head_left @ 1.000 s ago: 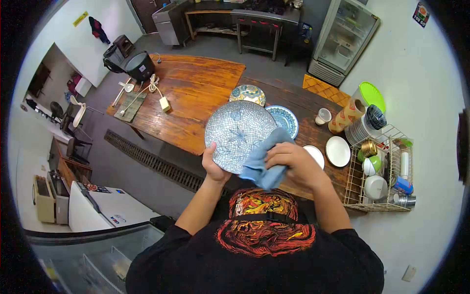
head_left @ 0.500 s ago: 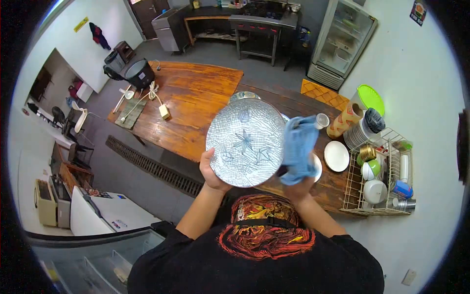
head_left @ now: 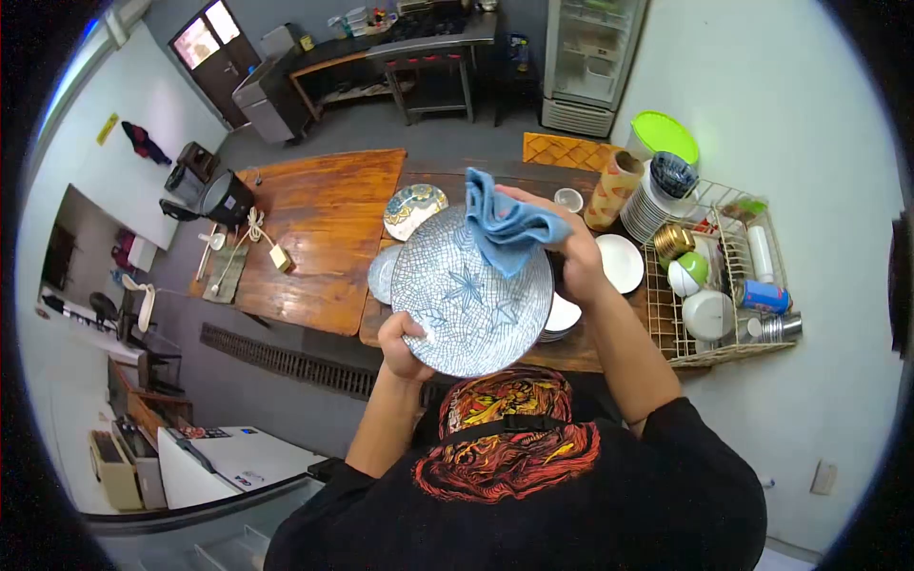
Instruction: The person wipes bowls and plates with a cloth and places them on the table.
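A large round plate (head_left: 457, 314) with a blue-grey crackle pattern and a star motif is held up in front of my chest. My left hand (head_left: 400, 344) grips its lower left rim, thumb over the top face. Against the plate's upper right part lies a blue cloth (head_left: 509, 228), bunched in my right hand (head_left: 571, 243). Some of that hand's fingers are hidden behind the cloth. Behind the plate, a patterned plate (head_left: 414, 209) rests on the table, and a stack of white plates (head_left: 562, 316) shows partly at the plate's lower right.
A wire dish rack (head_left: 728, 347) with cups and cans stands at the right. Near it are a white plate (head_left: 617, 264), a stack of bowls (head_left: 649, 214) and a patterned roll (head_left: 611, 190). A black pot (head_left: 227, 198) and a power strip (head_left: 279, 258) sit on the wooden table (head_left: 324, 219).
My right hand has moved the cloth from beside the plate's right edge onto its upper right face. The left hand still holds the plate. The view has shifted to the right.
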`<action>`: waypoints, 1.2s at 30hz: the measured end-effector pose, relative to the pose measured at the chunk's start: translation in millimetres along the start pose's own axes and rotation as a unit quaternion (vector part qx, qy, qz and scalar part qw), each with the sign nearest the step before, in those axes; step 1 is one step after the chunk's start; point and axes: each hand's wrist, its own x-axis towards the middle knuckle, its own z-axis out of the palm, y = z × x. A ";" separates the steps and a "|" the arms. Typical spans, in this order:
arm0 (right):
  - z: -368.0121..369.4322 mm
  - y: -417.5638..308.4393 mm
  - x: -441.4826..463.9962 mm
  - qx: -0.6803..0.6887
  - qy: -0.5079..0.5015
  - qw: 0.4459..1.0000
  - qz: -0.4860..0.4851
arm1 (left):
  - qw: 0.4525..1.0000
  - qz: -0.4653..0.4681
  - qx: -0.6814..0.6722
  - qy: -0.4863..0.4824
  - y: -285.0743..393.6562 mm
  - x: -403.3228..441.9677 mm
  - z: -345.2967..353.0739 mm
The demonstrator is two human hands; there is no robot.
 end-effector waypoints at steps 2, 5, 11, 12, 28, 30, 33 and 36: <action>-13.9 5.8 0.6 0.081 0.003 0.995 0.056 | 0.999 -0.030 0.008 -0.028 -3.1 0.2 4.2; -27.5 21.7 -0.6 0.183 -0.003 0.970 0.160 | 0.997 -0.054 0.029 -0.043 -10.7 -4.6 2.1; -27.5 23.6 5.2 0.204 0.003 0.928 0.312 | 0.996 -0.017 0.085 -0.016 -21.5 -8.0 16.3; -24.3 20.3 5.2 0.183 0.036 0.932 0.312 | 0.996 0.007 0.093 0.003 -22.9 -8.5 23.8; 34.3 45.0 -65.3 -0.011 0.118 0.983 -0.138 | 0.931 0.310 0.095 0.168 -40.4 20.9 6.3; 42.1 47.8 -74.1 -0.088 0.209 0.963 -0.146 | 0.934 0.311 0.095 0.146 -44.1 21.0 15.5; 35.9 41.2 -75.1 -0.088 0.233 0.963 -0.100 | 0.942 0.308 0.095 0.094 -47.9 14.0 43.1; -1.3 36.3 -57.6 -0.046 0.183 0.976 -0.110 | 0.947 0.305 0.093 0.042 -50.6 7.2 69.6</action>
